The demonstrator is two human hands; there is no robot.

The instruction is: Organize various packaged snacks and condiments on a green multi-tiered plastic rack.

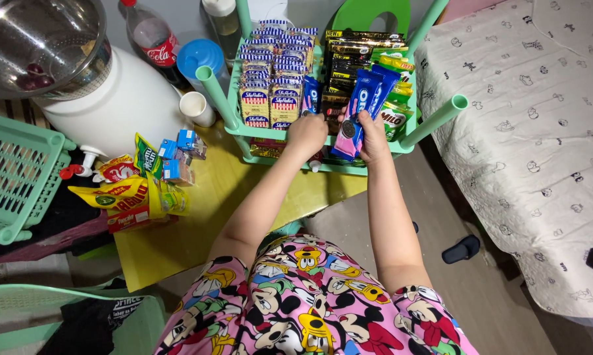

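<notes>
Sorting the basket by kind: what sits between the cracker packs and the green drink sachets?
In the head view, blue cookie packs and dark brown packets lie between the cracker packs and the green drink sachets.

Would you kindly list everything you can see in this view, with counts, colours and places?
Snack rack: one, mint green, top centre.
Cracker packs: many, blue and cream, rack's left side.
Dark sachets: a stack, black and gold, rack's middle.
Green drink sachets: several, rack's right side.
Blue cookie packs: a few, in the rack; lowest one pink-ended, between the hands.
Water dispenser: one, white, upper left, metal bowl on top.
Soda bottle: one, red label, behind the dispenser.
Cup: one, white, beside the dispenser.
Loose snack packets: several, yellow, red, blue, on the yellow table.
Basket: one, green, left.
Bed sheet: one, printed cream, right.
Left hand: at the rack's front edge.
Right hand: holding the pink-ended pack.
</notes>
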